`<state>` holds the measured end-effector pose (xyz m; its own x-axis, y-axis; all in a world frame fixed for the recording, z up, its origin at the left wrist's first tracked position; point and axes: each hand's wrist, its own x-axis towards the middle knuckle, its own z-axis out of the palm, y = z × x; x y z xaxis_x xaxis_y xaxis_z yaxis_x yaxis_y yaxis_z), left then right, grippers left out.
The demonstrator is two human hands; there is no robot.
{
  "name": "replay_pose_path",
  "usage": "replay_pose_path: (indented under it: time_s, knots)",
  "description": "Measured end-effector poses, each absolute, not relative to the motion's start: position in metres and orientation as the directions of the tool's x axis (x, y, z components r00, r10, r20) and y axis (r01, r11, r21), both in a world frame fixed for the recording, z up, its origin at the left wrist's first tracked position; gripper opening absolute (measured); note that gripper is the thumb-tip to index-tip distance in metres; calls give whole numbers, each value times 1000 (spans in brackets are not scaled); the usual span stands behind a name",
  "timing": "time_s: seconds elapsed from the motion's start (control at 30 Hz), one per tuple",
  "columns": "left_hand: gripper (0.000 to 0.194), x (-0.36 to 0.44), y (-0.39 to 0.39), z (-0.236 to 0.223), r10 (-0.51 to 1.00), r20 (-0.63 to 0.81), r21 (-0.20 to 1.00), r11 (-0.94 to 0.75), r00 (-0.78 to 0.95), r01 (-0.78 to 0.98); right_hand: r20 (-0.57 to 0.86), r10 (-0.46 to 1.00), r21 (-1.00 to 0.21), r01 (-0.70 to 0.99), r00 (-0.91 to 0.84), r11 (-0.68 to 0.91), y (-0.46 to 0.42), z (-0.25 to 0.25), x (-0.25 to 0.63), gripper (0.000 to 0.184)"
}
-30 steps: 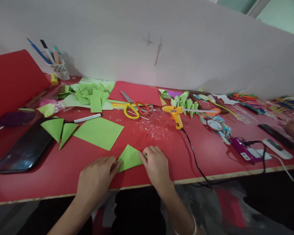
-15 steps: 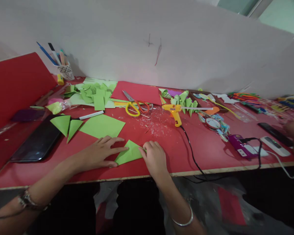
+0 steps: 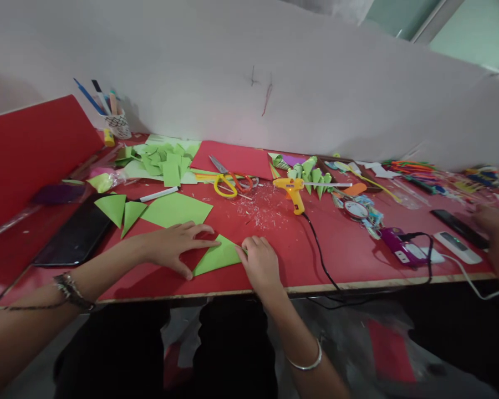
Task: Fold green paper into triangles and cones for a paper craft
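Observation:
A folded piece of green paper (image 3: 217, 257) lies on the red tabletop near its front edge. My left hand (image 3: 177, 245) rests at its left side, fingers spread, with the index fingertip on the paper's upper edge and the thumb by its lower left corner. At the right corner, my right hand (image 3: 261, 265) has its fingers curled and pinches the paper between thumb and forefinger. Behind my left hand is a flat green sheet (image 3: 178, 209). Two folded green pieces (image 3: 112, 209) lie over a black phone (image 3: 72, 238) and a white marker (image 3: 160, 194).
Yellow-and-red scissors (image 3: 227, 185) lie on a red sheet's edge. A yellow glue gun (image 3: 293, 194) trails a black cord towards a purple power socket (image 3: 399, 246). Green cones (image 3: 311, 169) sit at the back. Another person's hand (image 3: 497, 230) is at the far right.
My left hand's index finger has slid slightly up along the folded paper, and its thumb has moved a little left. My right hand keeps its pinch. The view has shifted slightly.

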<state>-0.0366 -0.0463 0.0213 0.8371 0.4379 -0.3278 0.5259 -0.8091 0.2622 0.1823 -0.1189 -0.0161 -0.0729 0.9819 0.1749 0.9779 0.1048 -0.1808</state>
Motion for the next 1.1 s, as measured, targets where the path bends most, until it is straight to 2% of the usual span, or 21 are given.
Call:
replay_pose_path:
  time_s: [0.2, 0.27, 0.37, 0.47, 0.7, 0.87, 1.1]
  knots:
    - [82, -30, -45, 27, 420, -317, 260, -824, 850, 504, 244, 966, -143, 982, -85, 123, -124, -9, 181, 13]
    - [82, -28, -44, 27, 423, -303, 266, -823, 854, 502, 308, 930, -120, 961, -201, 247, -132, -5, 179, 17]
    - [83, -26, -43, 25, 423, -286, 275, -823, 860, 497, 347, 803, -117, 827, -485, 550, -148, -5, 174, 24]
    - [85, -26, -43, 24, 423, -285, 278, -822, 860, 497, 332, 727, -144, 729, -601, 669, -160, -9, 166, 28]
    - [84, -26, -43, 25, 406, -302, 250, -840, 863, 482, 303, 788, -234, 759, -536, 607, -162, -14, 170, 35]
    - [86, -28, -43, 24, 424, -296, 251, -830, 856, 497, 304, 796, -226, 772, -524, 594, -162, -16, 196, 44]
    - [83, -26, -44, 28, 411, -313, 257, -832, 857, 492, 211, 909, -230, 886, -359, 404, -169, -5, 229, 43]
